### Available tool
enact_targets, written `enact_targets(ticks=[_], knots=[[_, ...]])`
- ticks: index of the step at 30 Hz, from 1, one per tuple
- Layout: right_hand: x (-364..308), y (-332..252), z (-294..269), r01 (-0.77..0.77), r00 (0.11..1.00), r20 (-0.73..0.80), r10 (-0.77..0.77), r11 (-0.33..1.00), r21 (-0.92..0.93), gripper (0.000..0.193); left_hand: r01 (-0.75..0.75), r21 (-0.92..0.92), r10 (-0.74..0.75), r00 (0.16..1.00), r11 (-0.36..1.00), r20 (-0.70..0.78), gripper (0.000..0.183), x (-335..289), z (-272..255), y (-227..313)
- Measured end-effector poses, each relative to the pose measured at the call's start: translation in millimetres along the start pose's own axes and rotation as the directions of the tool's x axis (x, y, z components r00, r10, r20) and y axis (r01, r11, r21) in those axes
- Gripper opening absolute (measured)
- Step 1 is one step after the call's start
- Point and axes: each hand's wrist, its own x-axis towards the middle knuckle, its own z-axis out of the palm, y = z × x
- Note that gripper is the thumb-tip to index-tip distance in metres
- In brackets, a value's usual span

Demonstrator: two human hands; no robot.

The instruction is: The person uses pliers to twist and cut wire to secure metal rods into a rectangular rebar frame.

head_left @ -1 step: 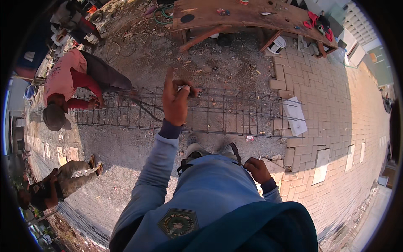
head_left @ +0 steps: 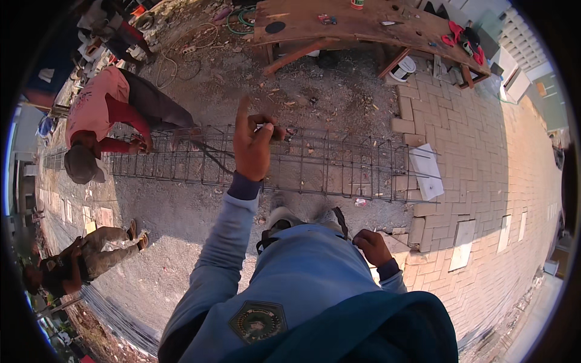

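Observation:
My left hand [head_left: 251, 148] is raised over a long cage of thin steel bars [head_left: 322, 166] lying across the ground. Its index finger points away from me, while the thumb presses on the other, curled fingers. Anything pinched there is too small to make out. Low at my right side, my right hand [head_left: 372, 247] is closed, fingers curled, beside a dark strap [head_left: 339, 222]; what it holds, if anything, is hidden. At the left, a co-worker in a pink and red shirt [head_left: 91, 103] bends over the cage with both hands at its bars.
A wooden workbench [head_left: 357, 33] stands beyond the cage, with a white bucket [head_left: 402, 68] by its leg. A pale slab [head_left: 426, 171] lies by the cage's right end, on block paving [head_left: 469, 181]. Another person [head_left: 78, 263] is at lower left; a hose [head_left: 172, 63] lies far left.
The whole scene has shifted very slightly in view. Both my hands keep their pose.

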Motion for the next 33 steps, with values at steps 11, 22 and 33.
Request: enact_targets(ticks=[11,22,33], knots=[[17.3,-8.5,-17.3,0.101,0.992,0.089,-0.093,0.990,-0.096,0.022,-0.006,0.058,0.009,0.999,0.998,-0.051,0.051,-1.4,-47.9,31.6],[29.1,-21.7,3.3,-0.204,0.974,-0.013,0.228,0.894,0.399,0.022,0.461,-0.437,-0.600,0.754,0.772,-0.265,0.035,-8.4,-156.2,-106.6],[-11.9,35.5,100.7,-0.670,0.609,0.064,0.791,0.470,0.575,0.014,0.667,0.729,-0.811,0.507,0.155,-0.291,0.042,-105.2,-219.4,-387.0]])
